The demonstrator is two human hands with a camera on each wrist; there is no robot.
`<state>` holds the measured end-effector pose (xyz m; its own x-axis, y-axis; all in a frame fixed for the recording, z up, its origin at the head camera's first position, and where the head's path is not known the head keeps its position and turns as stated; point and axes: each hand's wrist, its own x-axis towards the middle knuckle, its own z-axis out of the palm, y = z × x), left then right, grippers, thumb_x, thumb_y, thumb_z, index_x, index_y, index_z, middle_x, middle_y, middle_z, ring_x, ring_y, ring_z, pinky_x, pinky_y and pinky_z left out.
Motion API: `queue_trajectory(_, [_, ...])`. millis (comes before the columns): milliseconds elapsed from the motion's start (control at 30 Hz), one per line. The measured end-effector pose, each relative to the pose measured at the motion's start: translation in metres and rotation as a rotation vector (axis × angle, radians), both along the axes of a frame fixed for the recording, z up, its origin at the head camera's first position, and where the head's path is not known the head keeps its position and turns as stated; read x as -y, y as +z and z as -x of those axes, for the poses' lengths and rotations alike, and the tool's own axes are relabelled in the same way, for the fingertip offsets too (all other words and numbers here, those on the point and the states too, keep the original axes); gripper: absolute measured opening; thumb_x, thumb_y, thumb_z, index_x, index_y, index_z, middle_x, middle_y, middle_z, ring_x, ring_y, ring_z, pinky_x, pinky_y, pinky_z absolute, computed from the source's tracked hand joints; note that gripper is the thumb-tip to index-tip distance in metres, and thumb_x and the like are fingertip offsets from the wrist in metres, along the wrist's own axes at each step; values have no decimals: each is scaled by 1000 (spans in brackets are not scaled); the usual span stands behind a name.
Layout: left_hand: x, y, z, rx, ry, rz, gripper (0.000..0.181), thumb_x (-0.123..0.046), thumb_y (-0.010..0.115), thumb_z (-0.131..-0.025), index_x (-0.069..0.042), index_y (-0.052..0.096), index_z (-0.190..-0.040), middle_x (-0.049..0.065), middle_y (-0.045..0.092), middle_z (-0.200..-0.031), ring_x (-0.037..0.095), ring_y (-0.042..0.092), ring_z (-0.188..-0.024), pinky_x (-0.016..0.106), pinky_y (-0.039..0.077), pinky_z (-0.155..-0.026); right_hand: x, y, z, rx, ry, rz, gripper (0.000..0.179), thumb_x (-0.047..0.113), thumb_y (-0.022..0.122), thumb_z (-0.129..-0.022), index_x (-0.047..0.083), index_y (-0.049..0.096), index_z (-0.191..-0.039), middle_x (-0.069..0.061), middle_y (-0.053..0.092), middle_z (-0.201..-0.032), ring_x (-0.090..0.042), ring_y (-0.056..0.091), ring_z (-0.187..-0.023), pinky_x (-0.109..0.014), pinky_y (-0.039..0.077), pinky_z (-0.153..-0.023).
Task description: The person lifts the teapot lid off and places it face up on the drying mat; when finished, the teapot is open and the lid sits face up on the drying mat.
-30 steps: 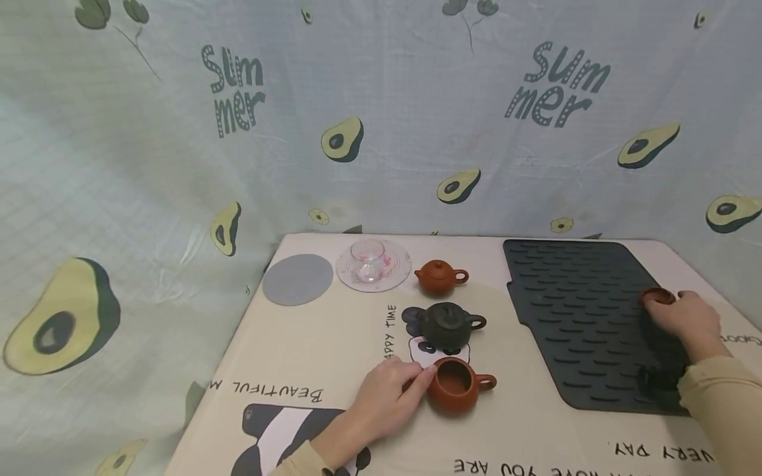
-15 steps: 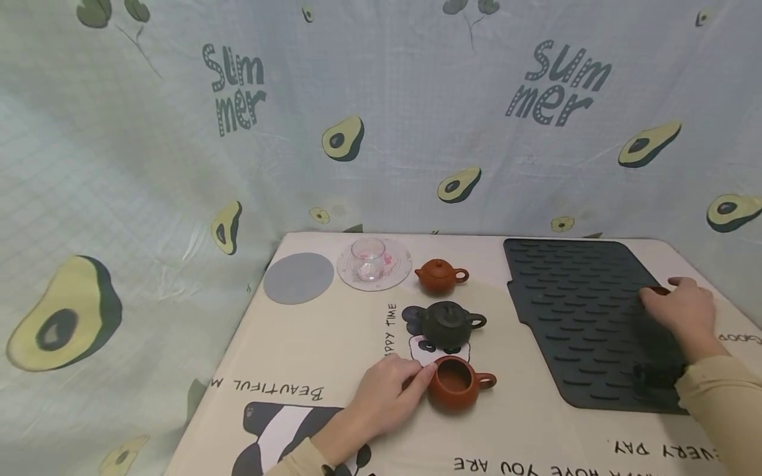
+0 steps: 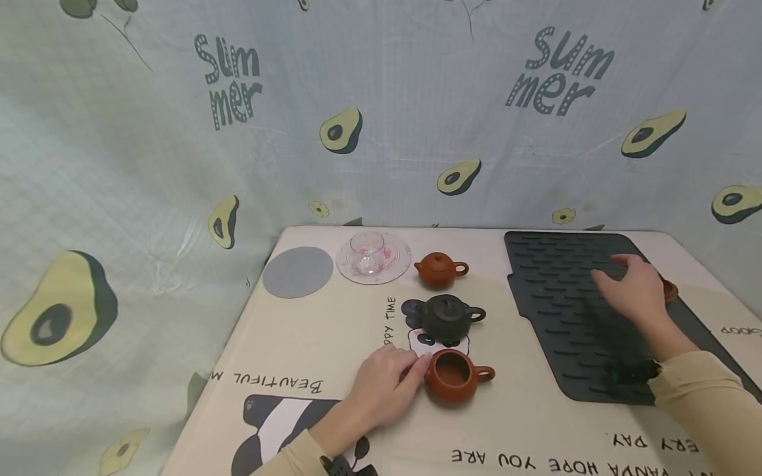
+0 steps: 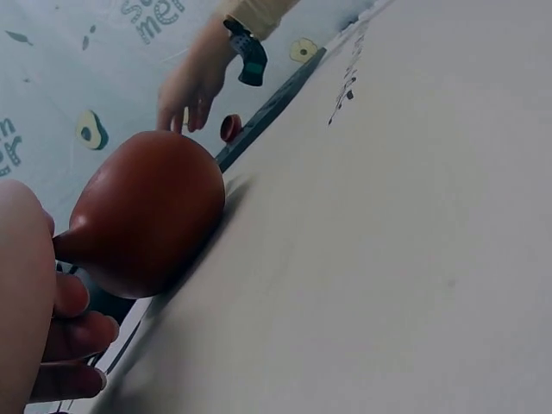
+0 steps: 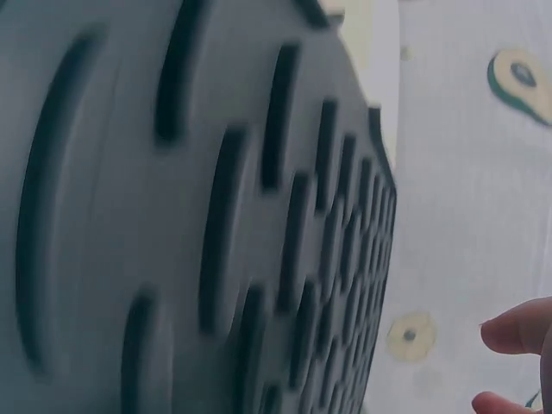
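Left hand (image 3: 383, 383) pinches lidless red-clay teapot (image 3: 450, 390) by its spout (image 4: 74, 245), at 6 o'clock from black teapot (image 3: 446, 320); light grip should do. Right hand (image 3: 635, 291) empty; keep clear of small clay piece (image 3: 671, 291) at its 3 o'clock.

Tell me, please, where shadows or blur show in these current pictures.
Head: a dim shadow on the dark mat below the right hand; left wrist: a soft shadow beside the red pot; right wrist: the mat's nearest ridges look blurred.
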<state>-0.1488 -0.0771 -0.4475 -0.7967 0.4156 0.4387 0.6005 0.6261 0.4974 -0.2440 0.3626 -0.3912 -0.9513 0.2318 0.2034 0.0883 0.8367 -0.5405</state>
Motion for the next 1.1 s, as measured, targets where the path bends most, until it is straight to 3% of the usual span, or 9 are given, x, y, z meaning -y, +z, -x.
queue_trajectory(200, [0, 4, 5, -60, 28, 12, 43, -36, 48, -108, -27, 51, -67, -16, 40, -59, 9, 43, -64, 25, 35, -62, 24, 6, 0, -38, 65, 6, 64, 30, 55, -103, -16, 38, -143, -41, 44, -132, -52, 51, -102, -66, 41, -80])
queue_trajectory(400, [4, 6, 12, -238, 58, 10, 31, -31, 59, -102, -24, 55, -72, -14, 48, -64, 11, 48, -69, 28, 39, -65, 51, 12, -2, -39, 110, 7, 63, 31, 55, -104, -14, 38, -145, -40, 41, -138, -53, 50, -110, -66, 42, -84])
queue_trajectory(500, [6, 8, 16, -269, 74, 5, 28, -30, 61, -100, -22, 55, -75, -12, 51, -66, 13, 49, -70, 29, 39, -64, 65, 14, -2, -50, 138, 11, 62, 30, 56, -103, -12, 40, -145, -39, 42, -138, -52, 49, -111, -66, 42, -83])
queue_trajectory(633, [6, 9, 22, -249, 96, 26, 28, -33, 60, -101, -22, 53, -76, -12, 47, -66, 13, 48, -69, 30, 38, -64, 82, 15, -3, -72, 196, 10, 60, 29, 58, -103, -10, 42, -145, -36, 44, -137, -50, 50, -112, -64, 43, -82])
queue_trajectory(867, [-2, 13, 32, -147, 99, 81, 30, -41, 52, -105, -22, 53, -82, -12, 45, -70, 12, 47, -73, 30, 39, -68, 118, 15, -3, -84, 265, 14, 56, 27, 62, -102, -7, 46, -144, -32, 47, -139, -49, 51, -116, -63, 44, -87])
queue_trajectory(1100, [-9, 10, 50, -56, 143, 69, 32, -42, 50, -106, -21, 54, -82, -10, 45, -67, 14, 48, -70, 30, 39, -63, 152, 15, -6, -120, 336, 29, 54, 27, 65, -101, -5, 49, -142, -28, 51, -138, -45, 54, -115, -59, 45, -88])
